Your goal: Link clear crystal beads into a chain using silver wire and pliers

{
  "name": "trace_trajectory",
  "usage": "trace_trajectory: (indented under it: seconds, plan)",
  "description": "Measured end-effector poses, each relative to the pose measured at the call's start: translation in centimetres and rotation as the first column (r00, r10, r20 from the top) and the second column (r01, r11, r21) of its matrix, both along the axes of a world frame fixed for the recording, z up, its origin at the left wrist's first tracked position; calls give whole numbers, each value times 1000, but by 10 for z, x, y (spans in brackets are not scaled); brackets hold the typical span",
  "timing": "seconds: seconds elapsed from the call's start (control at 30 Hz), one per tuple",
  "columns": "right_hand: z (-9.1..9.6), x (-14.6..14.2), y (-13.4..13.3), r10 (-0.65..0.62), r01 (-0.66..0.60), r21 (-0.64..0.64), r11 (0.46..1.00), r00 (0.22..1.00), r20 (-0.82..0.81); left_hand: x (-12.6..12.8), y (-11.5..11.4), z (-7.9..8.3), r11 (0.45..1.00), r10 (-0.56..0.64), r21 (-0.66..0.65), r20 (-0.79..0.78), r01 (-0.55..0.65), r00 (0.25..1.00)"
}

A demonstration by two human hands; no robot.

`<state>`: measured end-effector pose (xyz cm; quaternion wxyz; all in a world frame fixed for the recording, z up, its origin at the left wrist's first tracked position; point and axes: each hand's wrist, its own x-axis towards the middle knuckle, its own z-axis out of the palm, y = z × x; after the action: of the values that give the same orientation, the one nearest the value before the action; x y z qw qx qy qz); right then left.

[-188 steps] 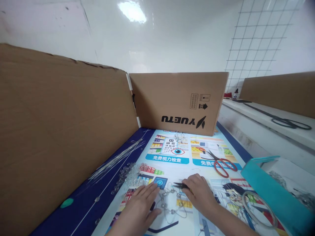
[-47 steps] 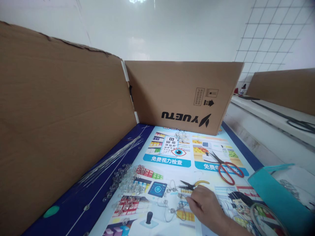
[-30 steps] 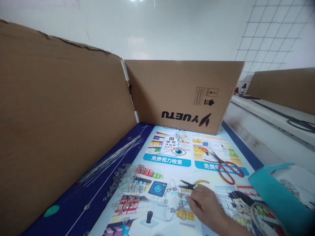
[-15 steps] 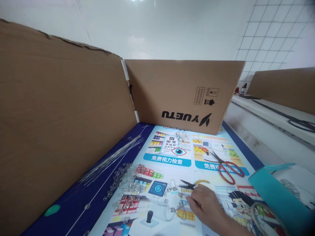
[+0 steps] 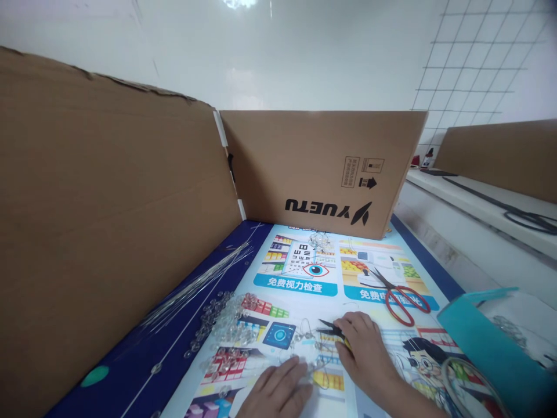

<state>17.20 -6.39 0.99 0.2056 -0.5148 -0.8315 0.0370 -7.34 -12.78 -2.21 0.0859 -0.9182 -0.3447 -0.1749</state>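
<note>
My right hand (image 5: 363,351) lies over the yellow handles of a pair of small black-jawed pliers (image 5: 331,329), its fingers curled round them. The jaws point left and are slightly apart. My left hand (image 5: 278,390) reaches in from the bottom edge, fingers stretched out and lying low over the near part of a piece of bent wire with clear beads (image 5: 304,335). Part of that wire piece is hidden under the left fingers. A heap of clear beads (image 5: 235,325) spreads to the left of both hands.
Red-handled scissors (image 5: 402,299) lie beyond my right hand. At the right are a teal box (image 5: 487,342) and a wire coil (image 5: 461,371). Straight wires (image 5: 204,278) lie along the left cardboard wall (image 5: 108,220); another cardboard panel (image 5: 313,157) stands at the back.
My left hand has come into view from below, over the beaded wire. My right hand has moved up slightly, from the beaded wire's edge onto the pliers' handles.
</note>
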Motion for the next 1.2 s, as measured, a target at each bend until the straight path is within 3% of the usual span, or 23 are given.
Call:
trace_trajectory:
  seconds: [0.13,0.37,0.5,0.77,0.97,1.2]
  plan:
    - [0,1,0,-21,20,9,1000,998,65,-2,8,-14,991,21,134,-34,-17,999]
    - [-3,3,2,-76,68,79,995,992,103,2,10,0,992,122,-22,-74,-123,990]
    - [-2,3,0,-80,76,52,996,993,84,3,10,-3,993,108,-41,-50,-110,993]
    - [9,-4,-7,119,-120,74,990,993,19,5,9,-3,988,140,-60,-22,-141,990]
    - [12,-14,-3,208,-207,-9,978,976,64,9,9,-1,926,374,-69,49,-370,926]
    - [11,-15,0,224,-220,-81,972,973,48,-3,19,1,955,278,-89,-81,-285,957]
